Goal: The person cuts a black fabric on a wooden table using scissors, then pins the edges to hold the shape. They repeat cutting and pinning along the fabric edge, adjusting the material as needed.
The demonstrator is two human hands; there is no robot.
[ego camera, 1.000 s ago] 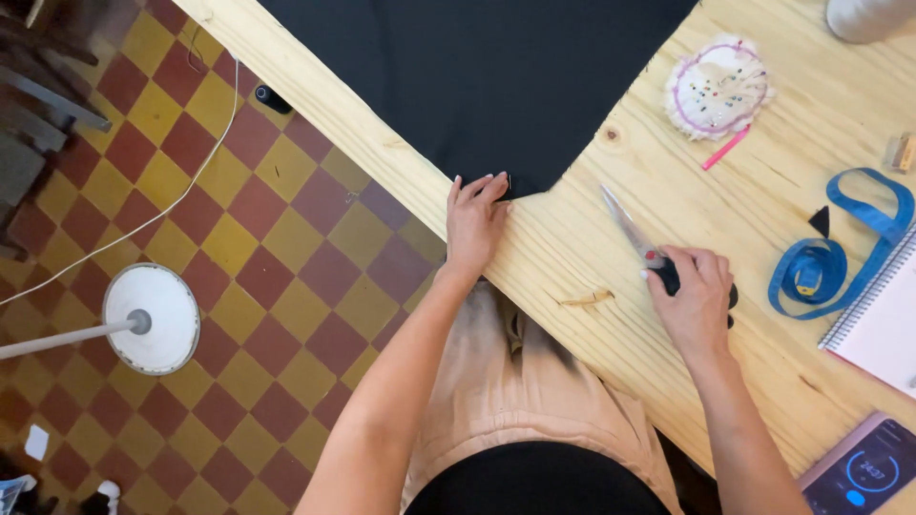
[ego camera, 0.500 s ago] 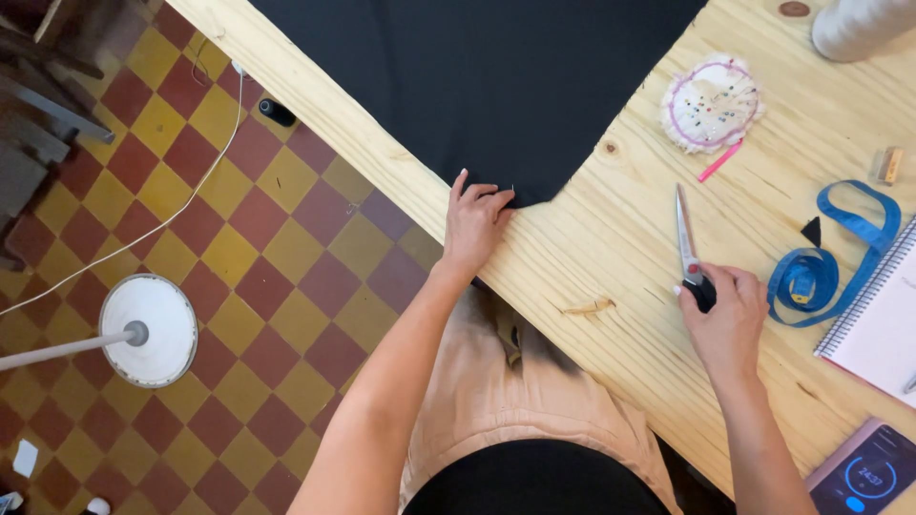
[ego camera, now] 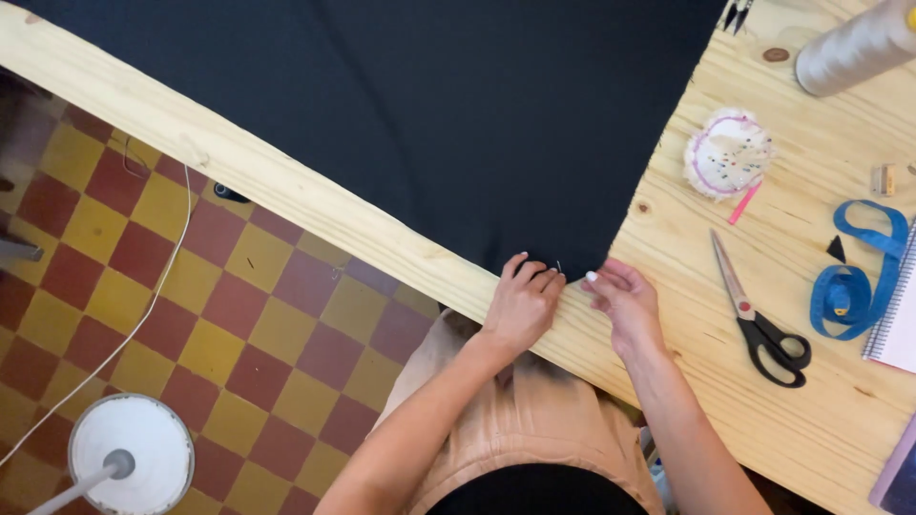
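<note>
A large black fabric lies spread over the pale wooden table. Its near corner reaches the table's front edge. My left hand rests there with curled fingers pinching the fabric's hem. My right hand is just beside it, fingertips closed on the fabric's corner. A thin pin sticks up between the two hands. Black-handled scissors lie closed on the wood to the right of my right hand, apart from it.
A round white pincushion with a pink pencil, a coiled blue tape measure, a spiral notebook and a thread cone sit at the right. Below the table are red-and-yellow checked floor tiles, a white lamp base and a cable.
My right hand has let go of the scissors, which now lie on the table, and has moved left to the fabric corner. My left hand has curled onto the hem.
</note>
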